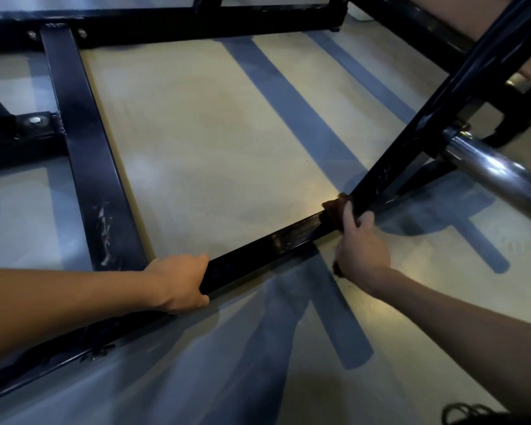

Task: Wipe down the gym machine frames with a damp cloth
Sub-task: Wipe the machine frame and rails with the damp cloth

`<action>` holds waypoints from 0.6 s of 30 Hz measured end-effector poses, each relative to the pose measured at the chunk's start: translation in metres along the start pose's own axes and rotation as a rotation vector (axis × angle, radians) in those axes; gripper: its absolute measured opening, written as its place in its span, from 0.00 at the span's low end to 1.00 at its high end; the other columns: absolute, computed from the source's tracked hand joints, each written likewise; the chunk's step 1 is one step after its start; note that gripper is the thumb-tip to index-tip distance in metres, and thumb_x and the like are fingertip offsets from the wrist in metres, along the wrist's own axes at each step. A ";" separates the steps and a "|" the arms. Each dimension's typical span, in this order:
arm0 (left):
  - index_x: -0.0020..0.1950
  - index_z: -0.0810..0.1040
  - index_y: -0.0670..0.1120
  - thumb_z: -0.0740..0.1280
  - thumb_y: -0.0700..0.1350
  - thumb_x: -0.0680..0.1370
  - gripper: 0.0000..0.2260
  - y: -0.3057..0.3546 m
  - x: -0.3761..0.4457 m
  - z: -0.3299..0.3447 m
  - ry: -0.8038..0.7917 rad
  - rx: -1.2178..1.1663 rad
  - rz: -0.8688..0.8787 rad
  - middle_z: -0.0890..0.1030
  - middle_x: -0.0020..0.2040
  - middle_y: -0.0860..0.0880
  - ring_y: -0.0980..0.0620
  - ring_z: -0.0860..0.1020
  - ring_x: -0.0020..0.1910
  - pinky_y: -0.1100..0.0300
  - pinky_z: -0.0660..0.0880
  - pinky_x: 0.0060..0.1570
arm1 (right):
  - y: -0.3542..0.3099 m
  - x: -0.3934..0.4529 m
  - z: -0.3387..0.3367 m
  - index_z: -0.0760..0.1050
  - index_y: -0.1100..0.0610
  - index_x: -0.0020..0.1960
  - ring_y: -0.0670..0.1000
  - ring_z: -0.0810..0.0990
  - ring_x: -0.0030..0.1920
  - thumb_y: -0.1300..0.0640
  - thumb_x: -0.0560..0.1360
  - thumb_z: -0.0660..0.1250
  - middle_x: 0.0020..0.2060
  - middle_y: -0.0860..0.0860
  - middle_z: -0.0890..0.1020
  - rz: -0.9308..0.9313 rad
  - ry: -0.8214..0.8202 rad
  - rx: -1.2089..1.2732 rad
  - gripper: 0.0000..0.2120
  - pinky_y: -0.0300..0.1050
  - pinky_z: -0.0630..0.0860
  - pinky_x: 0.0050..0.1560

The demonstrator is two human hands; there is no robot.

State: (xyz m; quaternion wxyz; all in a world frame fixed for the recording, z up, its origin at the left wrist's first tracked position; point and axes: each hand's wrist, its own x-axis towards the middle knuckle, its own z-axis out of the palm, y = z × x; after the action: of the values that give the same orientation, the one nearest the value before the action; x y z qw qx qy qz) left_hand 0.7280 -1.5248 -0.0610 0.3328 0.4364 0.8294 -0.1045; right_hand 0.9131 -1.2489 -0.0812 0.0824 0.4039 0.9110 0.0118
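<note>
While the left hand (pixel 178 282) is gripping the black floor bar (pixel 258 251) at seven o'clock, the right hand (pixel 360 245) is pinching a brown cloth (pixel 334 211) around that bar at four o'clock, beside a chrome tube (pixel 491 170).

Two bare forearms are seen, one entering from the left edge and one from the lower right corner. No sleeve is visible on either arm as far as the frame edges. The left hand (pixel 178 282) and the right hand (pixel 360 245) are ungloved, and nothing is worn at the wrists or on the fingers that show. A tuft of dark hair (pixel 469 414) is caught at the near right edge.
</note>
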 end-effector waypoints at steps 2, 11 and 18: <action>0.58 0.67 0.49 0.68 0.58 0.77 0.18 0.000 0.002 0.001 0.006 0.010 0.002 0.76 0.51 0.49 0.47 0.76 0.48 0.53 0.77 0.47 | -0.037 -0.022 0.005 0.39 0.54 0.84 0.57 0.75 0.49 0.59 0.78 0.63 0.70 0.57 0.57 -0.107 -0.041 0.066 0.43 0.49 0.73 0.45; 0.53 0.65 0.50 0.67 0.58 0.78 0.16 0.000 0.002 0.002 0.004 0.025 0.007 0.73 0.47 0.50 0.47 0.75 0.46 0.54 0.75 0.44 | -0.044 -0.042 -0.009 0.46 0.41 0.84 0.59 0.80 0.50 0.50 0.80 0.62 0.67 0.52 0.64 -0.546 -0.055 -0.044 0.38 0.50 0.75 0.40; 0.62 0.69 0.47 0.67 0.58 0.79 0.19 -0.001 0.002 0.000 -0.020 0.035 0.001 0.78 0.55 0.47 0.46 0.77 0.50 0.55 0.74 0.45 | 0.020 0.005 -0.011 0.48 0.53 0.84 0.59 0.79 0.46 0.59 0.80 0.62 0.70 0.56 0.60 0.007 0.044 -0.049 0.37 0.48 0.70 0.40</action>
State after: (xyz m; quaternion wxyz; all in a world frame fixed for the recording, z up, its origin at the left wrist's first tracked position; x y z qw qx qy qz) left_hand 0.7264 -1.5244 -0.0623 0.3336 0.4415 0.8237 -0.1233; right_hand 0.9229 -1.2311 -0.0698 0.0722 0.4044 0.9107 0.0432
